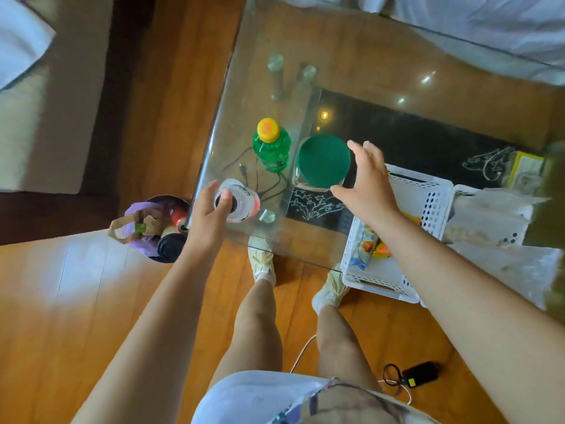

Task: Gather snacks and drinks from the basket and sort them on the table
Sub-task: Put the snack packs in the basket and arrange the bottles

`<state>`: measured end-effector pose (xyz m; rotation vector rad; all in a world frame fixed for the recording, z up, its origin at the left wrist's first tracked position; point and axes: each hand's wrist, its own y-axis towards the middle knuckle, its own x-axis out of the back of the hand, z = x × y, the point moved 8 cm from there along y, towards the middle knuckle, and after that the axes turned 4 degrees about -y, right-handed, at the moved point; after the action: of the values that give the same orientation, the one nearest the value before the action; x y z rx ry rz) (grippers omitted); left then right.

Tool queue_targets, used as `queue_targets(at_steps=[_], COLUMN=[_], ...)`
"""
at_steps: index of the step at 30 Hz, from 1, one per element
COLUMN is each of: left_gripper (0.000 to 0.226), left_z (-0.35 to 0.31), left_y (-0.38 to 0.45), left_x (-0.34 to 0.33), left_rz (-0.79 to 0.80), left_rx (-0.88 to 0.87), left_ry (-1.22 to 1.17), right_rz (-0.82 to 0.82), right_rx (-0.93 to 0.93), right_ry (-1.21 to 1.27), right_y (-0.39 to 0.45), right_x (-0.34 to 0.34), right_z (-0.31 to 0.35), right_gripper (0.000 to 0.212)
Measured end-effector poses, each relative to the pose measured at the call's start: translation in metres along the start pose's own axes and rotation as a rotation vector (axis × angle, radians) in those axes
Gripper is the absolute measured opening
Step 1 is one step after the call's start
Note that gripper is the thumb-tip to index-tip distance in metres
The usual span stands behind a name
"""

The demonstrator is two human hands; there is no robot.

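My left hand (211,209) grips a white-labelled bottle (240,203) standing at the near left corner of the glass counter (351,56), fingers curled round its top. My right hand (367,182) hovers spread and empty just beside the green-lidded jar (322,162), not touching it as far as I can tell. A green bottle (271,148) stands upright left of the jar. The white basket (425,191) sits under my right wrist, snack packets (368,247) inside.

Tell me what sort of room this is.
Probably a living room at home: a low glass coffee table on a wooden floor, with what looks like a pale sofa behind it.
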<state>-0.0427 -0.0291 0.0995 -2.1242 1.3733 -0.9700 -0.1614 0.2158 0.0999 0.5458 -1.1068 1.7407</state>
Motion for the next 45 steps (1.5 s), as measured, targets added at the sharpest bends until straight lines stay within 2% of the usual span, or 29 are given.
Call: queue_targets(at_steps=[3,5,7,10,16,23,29,32,37,41,43,45], left_gripper=[0.033,0.039,0.048,0.047,0.049,0.050,0.068,0.066,0.081,0.096,0.099,0.097], left_z=[0.011,0.016,0.019,0.021,0.025,0.029,0.032,0.033,0.035,0.033,0.033,0.035], left_y=[0.011,0.016,0.019,0.023,0.033,0.037,0.035,0.034,0.032,0.030,0.031,0.031], left_x=[-0.006,-0.004,-0.002,0.000,-0.003,-0.003,-0.006,-0.010,-0.020,-0.023,-0.023,-0.022], left_rz=[0.257,0.382,0.474,0.546,0.605,0.602,0.565,0.542,0.531,0.534,0.530,0.523], left_rx=[0.194,0.249,0.270,0.285,0.278,0.259,0.250,0.264,0.284,0.281,0.281,0.279], left_ry=[-0.218,-0.275,-0.285,-0.281,-0.285,-0.287,-0.372,-0.432,-0.459,-0.441,-0.433,-0.426], right_rz=[0.135,0.217,0.197,0.110,0.089,0.054,0.004,0.030,0.064,0.139,0.042,-0.164], right_rx=[-0.064,-0.117,-0.146,-0.146,-0.174,-0.166,-0.181,-0.172,-0.155,-0.214,-0.198,-0.046], right_ry=[-0.107,-0.149,-0.160,-0.185,-0.198,-0.187,-0.138,-0.159,-0.195,-0.233,-0.144,0.056], right_y=[0.025,0.033,0.037,0.035,0.001,-0.047,-0.063,-0.066,-0.069,-0.066,-0.056,-0.041], right_x=[-0.025,-0.041,-0.047,-0.044,-0.055,-0.075,-0.082,-0.082,-0.080,-0.080,-0.066,-0.038], right_z=[0.016,0.018,0.018,0.020,0.011,0.002,-0.002,-0.002,-0.001,0.002,0.018,0.053], right_gripper=[0.101,0.110,0.112,0.107,0.103,0.101,0.102,0.101,0.102,0.102,0.097,0.090])
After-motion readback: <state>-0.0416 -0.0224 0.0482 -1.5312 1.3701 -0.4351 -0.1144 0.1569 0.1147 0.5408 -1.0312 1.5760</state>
